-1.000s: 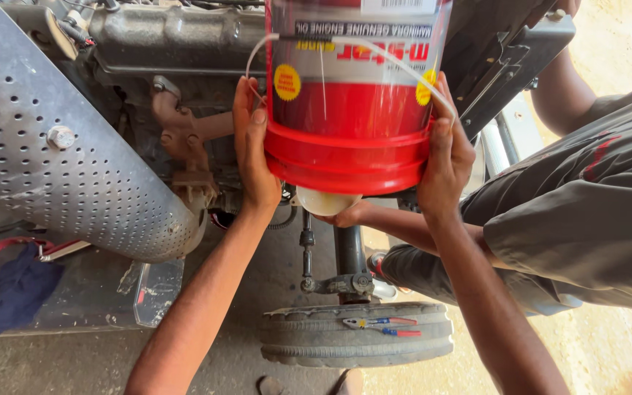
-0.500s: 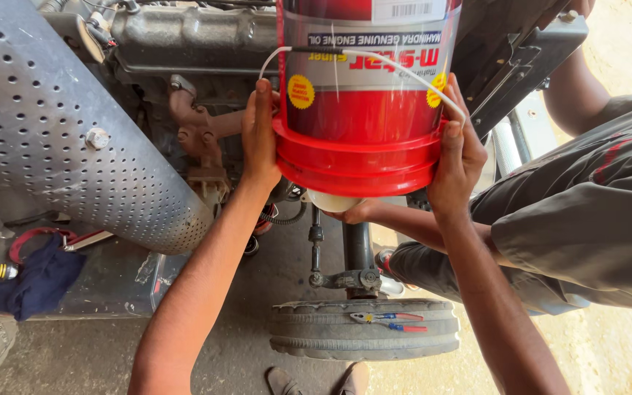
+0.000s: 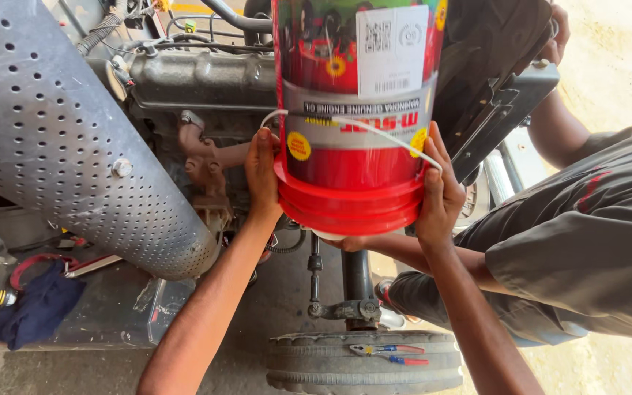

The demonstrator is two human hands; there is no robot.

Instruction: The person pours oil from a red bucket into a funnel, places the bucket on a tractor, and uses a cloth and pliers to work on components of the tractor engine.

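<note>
I hold a large red plastic oil bucket upside down, its red lid end pointing toward me and its white wire handle draped across the side. My left hand grips the bucket's left side near the rim. My right hand grips the right side. Beneath the bucket's mouth, another person's hand reaches in from the right and touches a whitish spout. Behind the bucket lies a tractor engine block.
A perforated silver exhaust shield fills the left. A person in grey clothes bends in from the right, one hand on the dark raised hood. Below, pliers lie on a front tyre. A blue rag lies at lower left.
The bucket and both my hands have shifted slightly down and right in view, showing more of its upper label. My grip has not changed.
</note>
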